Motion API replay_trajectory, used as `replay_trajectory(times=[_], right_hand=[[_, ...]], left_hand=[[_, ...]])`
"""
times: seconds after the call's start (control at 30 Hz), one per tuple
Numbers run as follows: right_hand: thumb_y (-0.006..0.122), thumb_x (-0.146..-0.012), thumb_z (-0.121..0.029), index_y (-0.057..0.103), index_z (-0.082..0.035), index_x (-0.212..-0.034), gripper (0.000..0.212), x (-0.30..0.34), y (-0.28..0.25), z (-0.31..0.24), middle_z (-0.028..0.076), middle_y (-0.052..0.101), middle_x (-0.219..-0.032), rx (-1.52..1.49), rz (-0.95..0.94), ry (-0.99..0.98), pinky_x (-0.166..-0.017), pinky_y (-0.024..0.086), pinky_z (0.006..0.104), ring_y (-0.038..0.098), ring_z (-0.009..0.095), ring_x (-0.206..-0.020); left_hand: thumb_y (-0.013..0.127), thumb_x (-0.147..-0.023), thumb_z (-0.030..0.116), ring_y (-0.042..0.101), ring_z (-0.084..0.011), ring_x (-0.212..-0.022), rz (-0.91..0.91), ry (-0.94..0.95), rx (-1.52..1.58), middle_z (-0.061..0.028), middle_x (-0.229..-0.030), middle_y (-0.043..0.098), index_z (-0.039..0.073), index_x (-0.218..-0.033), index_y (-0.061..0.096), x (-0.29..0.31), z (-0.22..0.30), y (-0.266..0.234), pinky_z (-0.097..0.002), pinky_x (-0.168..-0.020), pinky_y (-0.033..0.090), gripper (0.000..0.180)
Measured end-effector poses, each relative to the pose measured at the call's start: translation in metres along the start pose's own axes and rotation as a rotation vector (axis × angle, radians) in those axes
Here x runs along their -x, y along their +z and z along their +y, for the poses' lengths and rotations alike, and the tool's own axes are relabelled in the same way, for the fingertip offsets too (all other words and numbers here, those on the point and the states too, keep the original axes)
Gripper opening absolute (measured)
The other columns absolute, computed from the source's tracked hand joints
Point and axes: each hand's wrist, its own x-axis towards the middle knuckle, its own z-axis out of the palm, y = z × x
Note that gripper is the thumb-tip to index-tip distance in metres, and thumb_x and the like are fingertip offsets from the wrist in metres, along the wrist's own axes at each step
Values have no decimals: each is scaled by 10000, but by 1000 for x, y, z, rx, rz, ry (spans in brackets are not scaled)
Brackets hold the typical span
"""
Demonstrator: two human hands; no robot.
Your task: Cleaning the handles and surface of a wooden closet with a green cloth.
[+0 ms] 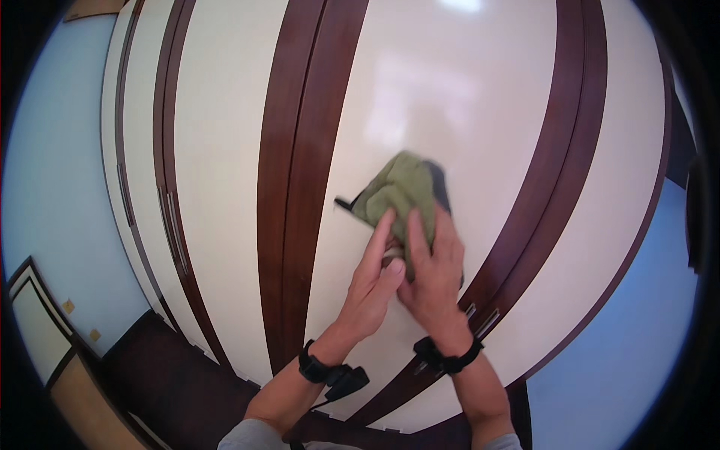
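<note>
A crumpled green cloth [401, 184] with a dark grey side and a black loop at its left corner is held up in front of a glossy cream wardrobe door [450, 97]. My right hand [435, 274] presses bent fingers into its lower right part. From the lower left, my left hand [371, 289] grips its lower edge, fingertips against the fabric. Between left thumb and fingers shows a small brownish, light-banded patch [392, 253]; I cannot tell whether it is part of the cloth or a separate thing. Whether the cloth touches the door is unclear.
Dark brown wood strips [300, 150] run between the cream doors. Metal handles [487, 322] sit close to my right wrist, and others [172, 225] are at the left. Black bands circle both wrists; a small black box [346, 382] hangs at the left one. Blue walls [52, 165] flank the wardrobe.
</note>
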Motion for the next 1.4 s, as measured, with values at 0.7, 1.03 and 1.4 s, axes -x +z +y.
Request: replay_trajectory(times=[0.7,1.03,1.4], right_hand=[[757,-837,-108,614,-185,-1540,721,-116,26,21,165,476,-1647,117,67,-249,-1225,396,518,468,415,-1499],[653,-823,-40,665,-122,-1450,632,-89,62,-14,167,520,-1609,92,-59,-304,-1213,390,520,471,367,-1503],[708,-895,-175,733,-132,-1359,467,-1,104,-50,137,536,-1620,-40,-222,-311,-1219,396,482,455,326,-1537]], left_hand=[[584,-1082,311,251,-399,-1617,49,233,-150,-276,-1746,162,-58,-1707,86,-26,-1,-4,-514,-1285,321,880],[589,-1066,187,435,-275,-1477,477,53,-160,-181,-1664,377,46,-1739,168,29,-20,-33,-436,-1133,489,806],[596,-1066,185,437,-296,-1480,524,-87,-107,-206,-1669,337,-7,-1727,144,97,-40,-40,-410,-1113,489,823]])
